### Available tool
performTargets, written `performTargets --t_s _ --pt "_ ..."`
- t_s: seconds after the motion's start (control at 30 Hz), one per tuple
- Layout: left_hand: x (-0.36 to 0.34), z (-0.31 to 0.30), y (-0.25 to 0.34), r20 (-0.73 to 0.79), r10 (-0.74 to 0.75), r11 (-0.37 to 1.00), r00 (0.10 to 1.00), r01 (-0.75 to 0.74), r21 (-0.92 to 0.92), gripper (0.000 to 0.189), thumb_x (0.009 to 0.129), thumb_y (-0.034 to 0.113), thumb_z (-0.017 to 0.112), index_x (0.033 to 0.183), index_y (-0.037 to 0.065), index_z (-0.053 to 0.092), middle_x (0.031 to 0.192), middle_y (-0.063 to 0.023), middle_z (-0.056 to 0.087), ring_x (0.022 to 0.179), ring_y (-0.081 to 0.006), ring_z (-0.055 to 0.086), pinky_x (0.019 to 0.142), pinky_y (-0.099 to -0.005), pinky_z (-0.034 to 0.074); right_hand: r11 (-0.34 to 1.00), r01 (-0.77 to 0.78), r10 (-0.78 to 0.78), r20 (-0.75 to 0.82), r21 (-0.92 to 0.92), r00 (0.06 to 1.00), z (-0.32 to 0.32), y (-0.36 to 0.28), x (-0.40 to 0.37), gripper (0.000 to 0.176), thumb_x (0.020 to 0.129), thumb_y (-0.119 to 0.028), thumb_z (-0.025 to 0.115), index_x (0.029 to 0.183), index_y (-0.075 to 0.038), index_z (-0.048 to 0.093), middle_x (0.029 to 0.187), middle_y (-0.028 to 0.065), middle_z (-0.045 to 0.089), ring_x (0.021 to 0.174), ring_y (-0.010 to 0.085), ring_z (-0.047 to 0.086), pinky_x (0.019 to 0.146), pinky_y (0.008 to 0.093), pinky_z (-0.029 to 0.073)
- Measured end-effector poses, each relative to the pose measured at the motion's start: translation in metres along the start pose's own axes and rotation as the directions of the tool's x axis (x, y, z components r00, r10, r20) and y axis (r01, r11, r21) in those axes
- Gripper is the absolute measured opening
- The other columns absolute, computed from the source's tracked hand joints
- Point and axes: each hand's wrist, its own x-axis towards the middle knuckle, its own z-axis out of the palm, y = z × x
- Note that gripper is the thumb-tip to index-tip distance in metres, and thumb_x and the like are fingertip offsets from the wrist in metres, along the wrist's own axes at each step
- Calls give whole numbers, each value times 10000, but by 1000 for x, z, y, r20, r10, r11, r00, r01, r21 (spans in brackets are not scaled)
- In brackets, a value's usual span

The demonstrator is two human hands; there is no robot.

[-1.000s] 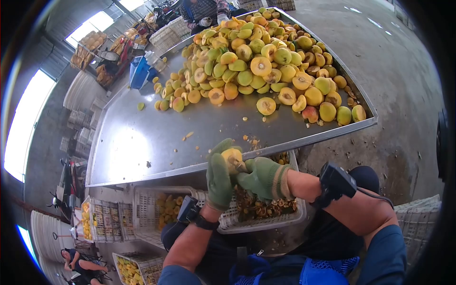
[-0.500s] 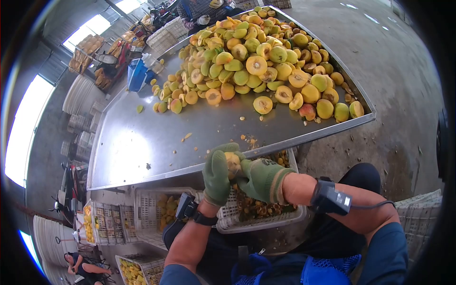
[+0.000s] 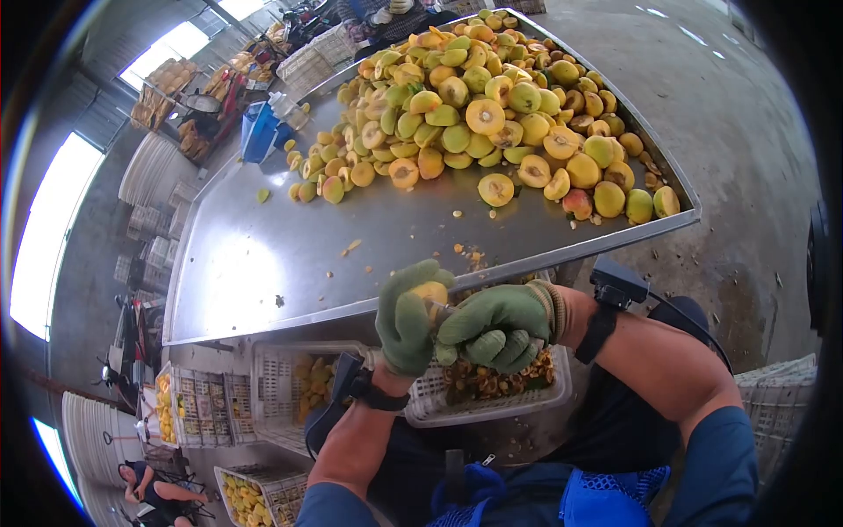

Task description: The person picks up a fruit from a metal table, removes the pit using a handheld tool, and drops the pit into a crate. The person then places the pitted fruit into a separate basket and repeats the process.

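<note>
My left hand [image 3: 407, 321], in a green knit glove, is closed around a yellow peach half [image 3: 430, 292] near the table's front edge. Beside it, my right hand [image 3: 500, 325] wears the same kind of glove and has its fingers curled into a fist. A thin greyish tip shows between this fist and the fruit; what the right hand grips is mostly hidden. Under both hands stands a white crate [image 3: 492, 413] with dark pits and scraps in it. A large heap of halved peaches [image 3: 457, 136] lies on the metal table [image 3: 307, 255].
At the table's far left are a blue container [image 3: 258, 132] and a clear bottle [image 3: 285, 109]. More crates with yellow fruit, such as one crate [image 3: 272, 422], stand at lower left. A person [image 3: 391, 18] is behind the heap; another person [image 3: 156, 492] sits at lower left.
My right hand has turned and pulled slightly away from the peach half, its fingers now curled underneath. My left hand still holds the fruit. The view has shifted slightly.
</note>
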Motion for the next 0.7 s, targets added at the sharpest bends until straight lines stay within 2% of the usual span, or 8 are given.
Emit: performTargets --t_s 0.1,0.2,0.23,0.33,0.43,0.53,0.63,0.7 --pt "-1 1 -2 11 -156 961 988 154 -230 587 1059 529 461 1337 15 515 1124 -159 676 994 -247 681 854 -379 590 983 22 -43 -108 -184 993 6 0 4 289 948 -303 620 1074 -50 679 581 -40 492 404 74 427 347 258 327" --pt "-3 2 -5 18 -277 883 961 262 -388 607 1058 553 434 1338 19 512 1103 -144 668 967 -242 683 830 -367 602 847 -39 -247 -459 -530 854 33 7 8 274 926 -317 659 999 -59 713 591 -21 526 413 95 454 372 272 367" --pt "-2 2 -4 16 -316 858 949 293 -422 616 1057 562 426 1339 21 511 1096 -140 665 958 -240 684 824 -365 604 801 -69 -303 -502 -595 810 31 9 13 252 900 -318 697 934 -71 736 609 -8 554 434 111 490 400 280 393" --pt "-2 1 -4 13 -312 903 950 301 -306 629 1052 575 431 1345 24 508 1106 -147 663 961 -231 681 830 -369 605 684 -49 -487 -505 -728 712 31 22 20 307 957 -337 657 894 -43 717 606 -18 530 433 98 478 397 242 379" --pt "-7 -2 -4 112 -281 878 953 302 -371 662 1047 597 420 1361 20 501 1109 -155 663 968 -226 677 834 -364 598 805 -36 -319 -482 -593 816 25 20 13 266 939 -304 662 993 -47 707 611 -28 548 413 101 475 370 279 385" --pt "-8 0 8 137 -217 949 966 242 -203 698 1046 620 392 1381 15 489 1115 -166 661 965 -221 672 839 -354 587 986 76 -95 -132 -145 987 5 23 4 279 1010 -287 580 1058 -26 666 590 -52 504 383 72 436 325 258 354" --pt "-15 13 20 63 -201 951 977 210 -226 741 1039 651 362 1397 13 479 1113 -166 662 966 -219 668 845 -345 578 989 145 -147 48 36 988 -9 37 6 281 1054 -264 510 1092 -18 640 572 -69 451 371 49 410 301 235 330" --pt "-21 18 16 29 -144 975 989 147 -164 743 1040 654 355 1397 14 478 1097 -159 666 962 -220 669 842 -342 578 985 125 -138 105 117 985 -16 46 7 278 1059 -253 500 1081 -13 638 570 -69 447 364 48 404 297 231 332"
